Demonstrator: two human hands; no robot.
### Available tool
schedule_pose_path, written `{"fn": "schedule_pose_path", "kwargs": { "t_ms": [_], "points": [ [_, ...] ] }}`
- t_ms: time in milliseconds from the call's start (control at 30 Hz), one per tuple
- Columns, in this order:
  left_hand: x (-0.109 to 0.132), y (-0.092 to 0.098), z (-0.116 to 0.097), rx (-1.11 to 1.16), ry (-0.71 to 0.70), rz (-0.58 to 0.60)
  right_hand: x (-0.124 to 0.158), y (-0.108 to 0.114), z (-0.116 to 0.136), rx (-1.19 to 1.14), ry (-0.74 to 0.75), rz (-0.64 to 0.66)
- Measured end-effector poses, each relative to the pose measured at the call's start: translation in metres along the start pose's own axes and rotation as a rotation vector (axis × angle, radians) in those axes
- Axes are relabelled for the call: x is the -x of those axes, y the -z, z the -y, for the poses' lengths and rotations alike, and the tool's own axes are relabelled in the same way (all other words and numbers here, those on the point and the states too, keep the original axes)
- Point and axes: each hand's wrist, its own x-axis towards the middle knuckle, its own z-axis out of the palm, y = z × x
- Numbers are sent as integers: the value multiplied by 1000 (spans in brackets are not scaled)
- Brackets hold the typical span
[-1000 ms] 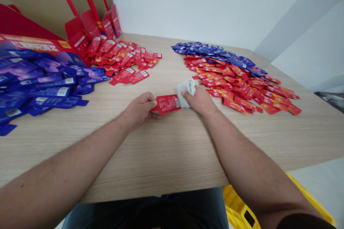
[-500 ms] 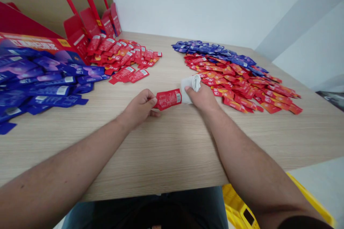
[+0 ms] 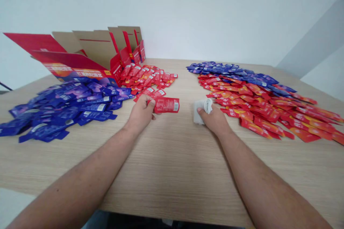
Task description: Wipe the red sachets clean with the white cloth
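Observation:
Between the thumb and fingers of my left hand (image 3: 142, 112) is one end of a red printed sachet (image 3: 168, 105), its barcode end pointing right. My right hand (image 3: 215, 118) grips a folded white cloth (image 3: 199, 112) by its rolled right side, a short gap away from the sachet. Just beyond my left hand lies a pile of red sachets (image 3: 145, 78). Close to the right hand's far side spreads a larger heap of red and orange sachets (image 3: 258, 103).
Blue sachets (image 3: 77, 102) are heaped at the left, and more blue sachets (image 3: 228, 69) lie along the back right. Open red cardboard boxes (image 3: 88, 73) stand at the back left of the wooden table (image 3: 172, 171), near a white wall (image 3: 188, 14).
My hands have drawn apart, so the cloth no longer meets the sachet. The sachet has moved left, towards the red pile. The head view has tilted up.

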Motion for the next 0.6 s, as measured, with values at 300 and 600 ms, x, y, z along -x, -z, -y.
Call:
{"fn": "schedule_pose_path", "kwargs": {
  "t_ms": [300,600],
  "points": [
    [-104,43,-19,-572,-271,-318,-1,-4,2,28,-20,53],
    [-206,21,-17,-739,-276,-282,-4,-10,1,107,38,75]
  ]
}}
